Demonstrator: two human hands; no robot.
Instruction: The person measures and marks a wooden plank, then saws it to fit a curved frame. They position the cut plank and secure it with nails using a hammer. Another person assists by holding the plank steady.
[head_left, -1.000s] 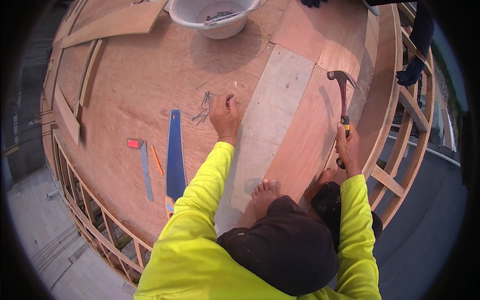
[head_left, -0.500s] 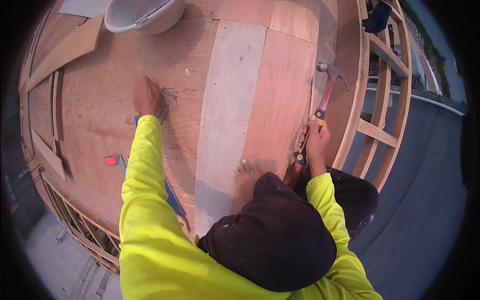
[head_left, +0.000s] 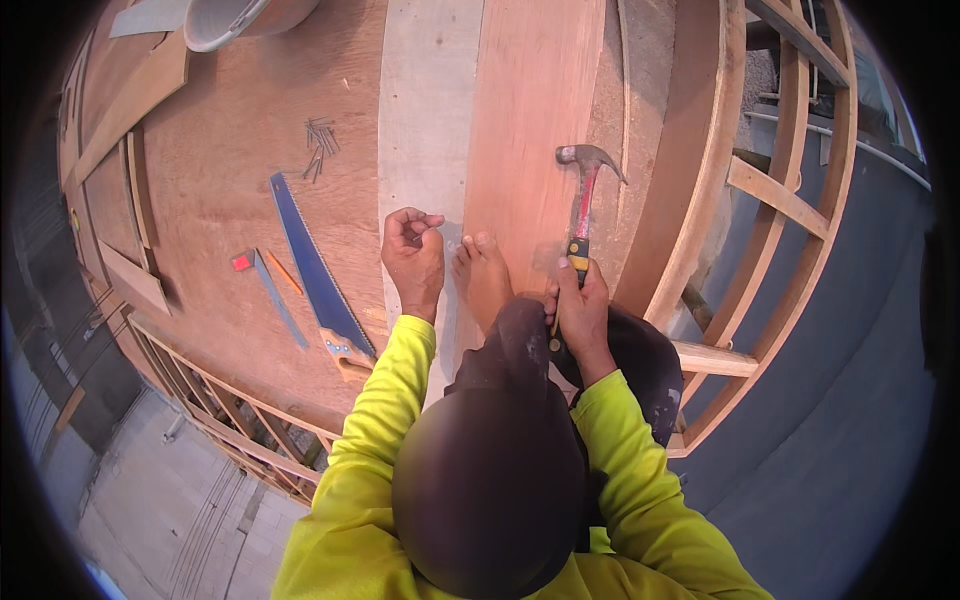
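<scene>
My right hand [head_left: 582,312] is wrapped round the black and yellow grip of a claw hammer [head_left: 585,195], its head pointing away from me above the reddish plywood. Left of my bare foot, my left hand [head_left: 413,262] is held with its fingers curled inward over the pale board [head_left: 425,110]. Whatever those fingers hold, if anything, is hidden or too small to make out. Farther off to the left, a small pile of nails [head_left: 319,145] lies loose on the plywood [head_left: 220,190].
A hand saw [head_left: 318,260] with a blue blade lies left of my left hand. Beside it are an orange pencil [head_left: 284,272] and a red-ended tool with a narrow blade [head_left: 277,296]. A basin [head_left: 250,22] stands at the far left. Open timber framing [head_left: 775,200] borders the right side.
My left hand has left the nail pile and come back right, close to my foot, with fingers curled. My right hand keeps its hold on the hammer. The view has shifted.
</scene>
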